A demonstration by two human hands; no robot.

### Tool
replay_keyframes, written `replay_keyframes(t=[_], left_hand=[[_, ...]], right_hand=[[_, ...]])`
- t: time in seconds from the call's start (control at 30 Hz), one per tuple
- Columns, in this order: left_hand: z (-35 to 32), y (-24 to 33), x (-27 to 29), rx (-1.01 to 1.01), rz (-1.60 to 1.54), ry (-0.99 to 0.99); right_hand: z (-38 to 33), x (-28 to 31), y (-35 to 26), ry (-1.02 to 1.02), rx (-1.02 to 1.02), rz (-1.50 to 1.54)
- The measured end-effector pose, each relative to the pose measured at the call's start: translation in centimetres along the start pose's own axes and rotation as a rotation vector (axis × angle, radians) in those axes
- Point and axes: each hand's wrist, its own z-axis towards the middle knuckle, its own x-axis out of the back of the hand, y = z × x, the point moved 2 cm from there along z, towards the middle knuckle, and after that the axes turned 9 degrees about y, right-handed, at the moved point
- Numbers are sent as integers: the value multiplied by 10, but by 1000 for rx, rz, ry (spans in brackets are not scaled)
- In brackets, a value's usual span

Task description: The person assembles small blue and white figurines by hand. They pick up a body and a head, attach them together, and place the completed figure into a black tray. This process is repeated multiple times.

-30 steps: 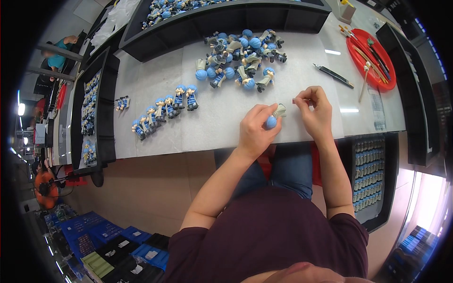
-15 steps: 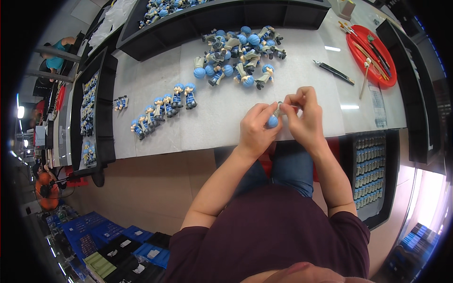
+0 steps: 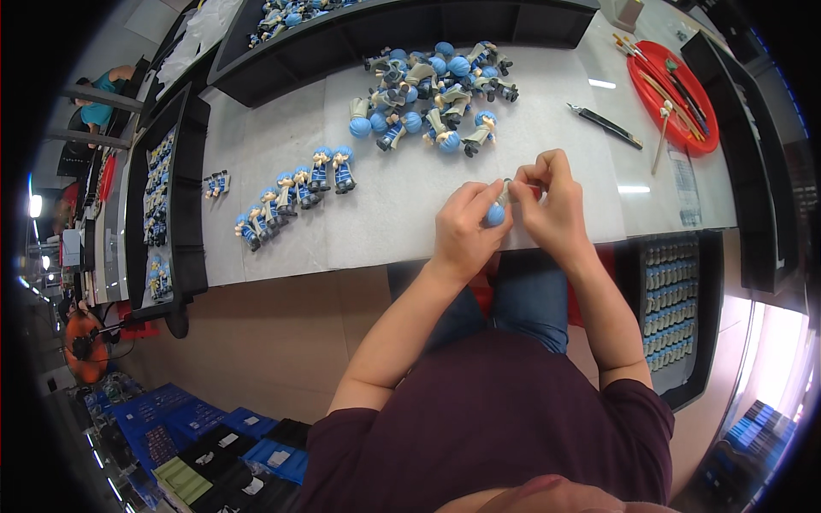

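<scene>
Near the front edge of the table, my left hand (image 3: pixel 466 231) is closed round a small figurine (image 3: pixel 495 214) with a blue head, gripping it between thumb and fingers. My right hand (image 3: pixel 554 209) is pinched right beside the figurine's grey end. A bit of red shows between its fingers, too small to make out. Beyond my hands lies a heap of similar blue-haired figurines (image 3: pixel 440 90), tumbled over each other. To the left, several figurines in blue outfits (image 3: pixel 286 192) stand or lean in a slanting row. Another small pair (image 3: pixel 217 183) lies farther left.
A long black tray (image 3: pixel 410 53) of figurines runs along the back. Another black tray (image 3: pixel 192 197) stands at the left. On the right are a craft knife (image 3: pixel 605 126) and a red dish (image 3: pixel 708 144) with brushes. A tray of figurines (image 3: pixel 634 282) sits below the table's right edge.
Both hands stay at the same spot with the figurine. The right fingers have shifted slightly, and the view has moved a little.
</scene>
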Motion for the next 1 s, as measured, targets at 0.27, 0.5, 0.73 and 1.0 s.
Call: replay_keyframes(t=[0.27,0.5,0.73,1.0], left_hand=[[0,0,-1,37,-25,2],[7,4,7,169,-140,-85],[6,-10,11,330,-495,-80],[11,-10,17,527,-859,62]], right_hand=[[12,4,18,63,0,-54],[23,19,34,78,133,-319],[-8,15,11,-297,-417,307],[-16,-11,24,-189,-479,774]])
